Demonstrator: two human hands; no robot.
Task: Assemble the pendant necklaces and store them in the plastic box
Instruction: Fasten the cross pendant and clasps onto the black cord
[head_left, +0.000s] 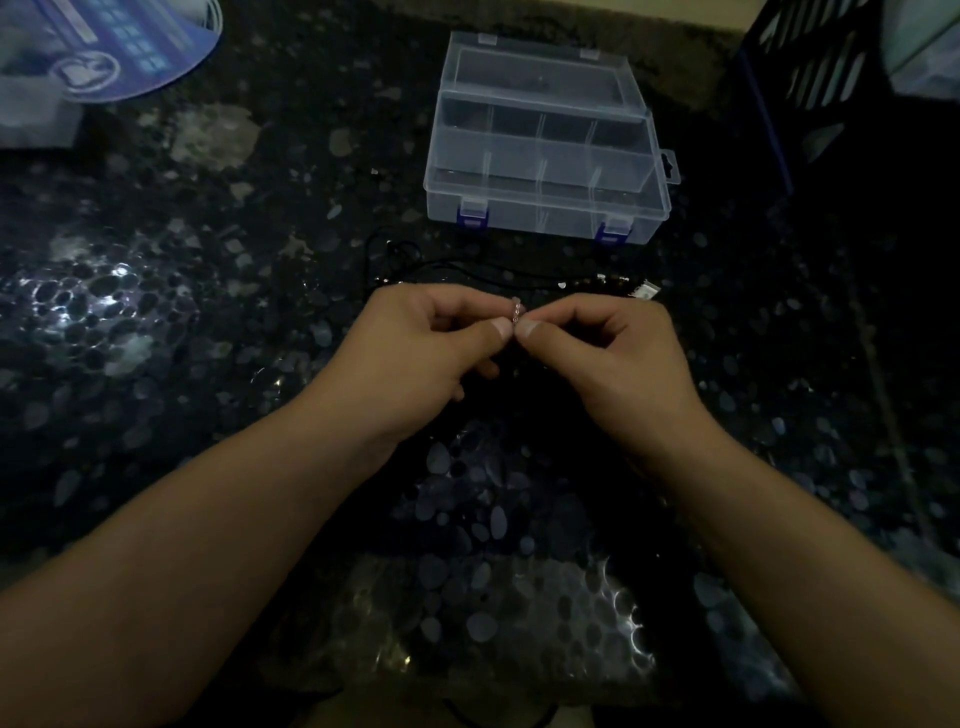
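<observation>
Both hands (514, 338) pinch a small beaded pendant (516, 312) before the open, seemingly empty plastic box (545, 156).

1. You are reaching both bare forearms in from the lower corners, converging toward the middle.
2. Your left hand (421, 343) is curling its fingers inward, with the thumb pointing right and its nail facing up.
3. Your right hand (608, 348) is mirroring it, thumb pointing left.
4. Your two thumb tips are nearly touching, pinching a small beaded piece (516, 312) between them and the forefingers.
5. Both wrists are hovering level.
</observation>
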